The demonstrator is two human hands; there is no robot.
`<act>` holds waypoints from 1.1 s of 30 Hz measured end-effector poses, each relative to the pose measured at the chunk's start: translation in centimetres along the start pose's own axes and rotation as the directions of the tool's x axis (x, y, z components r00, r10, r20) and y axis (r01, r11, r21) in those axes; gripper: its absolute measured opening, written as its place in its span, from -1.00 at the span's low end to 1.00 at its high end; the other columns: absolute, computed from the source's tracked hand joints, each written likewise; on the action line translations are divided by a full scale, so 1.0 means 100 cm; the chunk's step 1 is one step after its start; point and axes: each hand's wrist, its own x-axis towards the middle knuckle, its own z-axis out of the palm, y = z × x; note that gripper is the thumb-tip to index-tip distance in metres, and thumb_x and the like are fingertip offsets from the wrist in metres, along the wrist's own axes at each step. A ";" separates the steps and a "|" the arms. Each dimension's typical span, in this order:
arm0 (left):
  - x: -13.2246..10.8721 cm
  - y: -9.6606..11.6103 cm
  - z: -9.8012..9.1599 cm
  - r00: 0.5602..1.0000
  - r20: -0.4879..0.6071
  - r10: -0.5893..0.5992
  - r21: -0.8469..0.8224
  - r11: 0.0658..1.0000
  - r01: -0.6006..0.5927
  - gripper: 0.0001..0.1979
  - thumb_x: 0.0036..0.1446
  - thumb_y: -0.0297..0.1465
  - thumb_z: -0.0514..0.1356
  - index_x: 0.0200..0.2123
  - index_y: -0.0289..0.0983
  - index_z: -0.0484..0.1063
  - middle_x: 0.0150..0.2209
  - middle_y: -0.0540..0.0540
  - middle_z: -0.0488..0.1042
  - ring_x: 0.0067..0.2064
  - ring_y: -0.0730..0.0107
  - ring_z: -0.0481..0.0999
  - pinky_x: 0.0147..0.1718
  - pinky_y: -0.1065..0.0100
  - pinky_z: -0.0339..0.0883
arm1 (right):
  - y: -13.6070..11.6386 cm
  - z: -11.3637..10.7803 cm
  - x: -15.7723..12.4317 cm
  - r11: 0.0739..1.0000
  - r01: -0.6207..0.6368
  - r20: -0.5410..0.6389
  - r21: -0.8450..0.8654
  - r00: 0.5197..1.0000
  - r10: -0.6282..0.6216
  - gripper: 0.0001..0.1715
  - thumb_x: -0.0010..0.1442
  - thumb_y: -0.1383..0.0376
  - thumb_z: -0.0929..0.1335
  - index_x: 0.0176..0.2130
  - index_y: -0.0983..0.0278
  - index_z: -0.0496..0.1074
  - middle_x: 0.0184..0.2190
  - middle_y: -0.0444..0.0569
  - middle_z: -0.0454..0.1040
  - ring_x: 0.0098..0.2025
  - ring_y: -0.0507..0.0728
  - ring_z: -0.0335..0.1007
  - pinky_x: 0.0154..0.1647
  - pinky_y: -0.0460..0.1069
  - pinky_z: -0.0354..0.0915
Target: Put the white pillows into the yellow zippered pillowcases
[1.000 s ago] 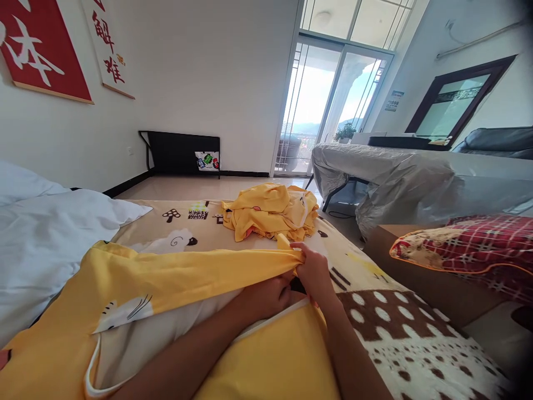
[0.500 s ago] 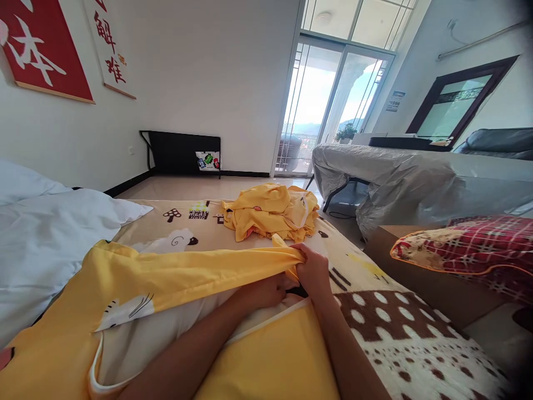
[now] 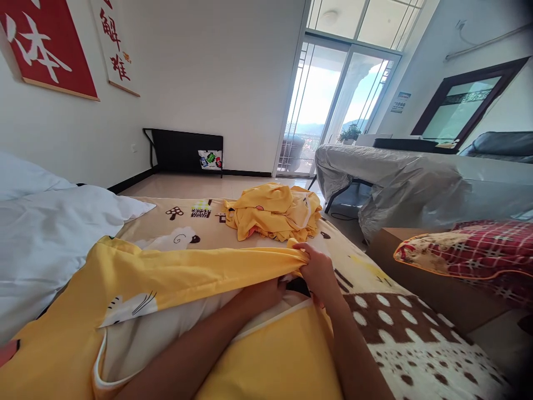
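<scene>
View edged left; hands (image 3: pixel 320 273) at yellow cover (image 3: pixel 200 273), banner (image 3: pixel 49 44) reads 体

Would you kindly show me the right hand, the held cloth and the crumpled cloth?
Right hand (image 3: pixel 320 271): head view, its back.
Held cloth (image 3: pixel 204 271): head view, its stretched strip.
Crumpled cloth (image 3: pixel 271 210): head view, heap's middle.

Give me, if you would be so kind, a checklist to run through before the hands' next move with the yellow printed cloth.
1. Right hand gripping the yellow printed cloth: ok, at its narrowed end.
2. Left hand gripping: cannot tell; its fingertips are hidden.
3. Cloth smooth: not ok; creased along the stretch leading to the right hand.
4. Crumpled yellow cloth bundle outside both hands: ok; it lies beyond them on the beige patterned blanket.
</scene>
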 end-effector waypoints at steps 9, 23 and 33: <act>-0.008 0.012 -0.016 0.992 0.100 0.082 -0.134 0.989 -0.069 -0.65 0.20 -0.39 0.02 0.03 -0.15 0.40 0.04 -0.03 0.47 0.09 0.25 0.38 0.16 0.23 0.17 | -0.001 -0.013 -0.003 0.998 0.017 0.004 -0.062 1.000 -0.017 -0.58 -0.20 0.50 0.20 -0.36 0.27 0.50 -0.39 -0.03 0.50 -0.34 0.11 0.40 -0.29 -0.07 0.22; -0.011 0.025 -0.025 0.945 0.231 0.233 -0.106 0.971 -0.213 -0.80 0.16 -0.46 0.07 -0.20 -0.20 0.45 -0.13 -0.03 0.51 -0.11 0.35 0.44 -0.04 0.39 0.26 | -0.013 -0.018 -0.004 0.982 -0.019 0.014 0.185 1.000 0.017 -0.65 -0.20 0.38 0.21 -0.40 0.26 0.48 -0.51 -0.10 0.52 -0.44 0.10 0.38 -0.38 -0.08 0.22; -0.013 0.019 -0.018 0.917 0.073 0.392 0.124 0.909 -0.398 -0.75 0.25 -0.44 -0.02 -0.13 -0.23 0.44 -0.10 -0.10 0.52 -0.05 0.34 0.45 0.01 0.36 0.29 | -0.010 -0.012 -0.003 0.962 -0.039 0.020 0.270 0.999 0.035 -0.62 -0.19 0.38 0.20 -0.36 0.28 0.48 -0.47 -0.10 0.53 -0.39 0.10 0.40 -0.34 -0.09 0.23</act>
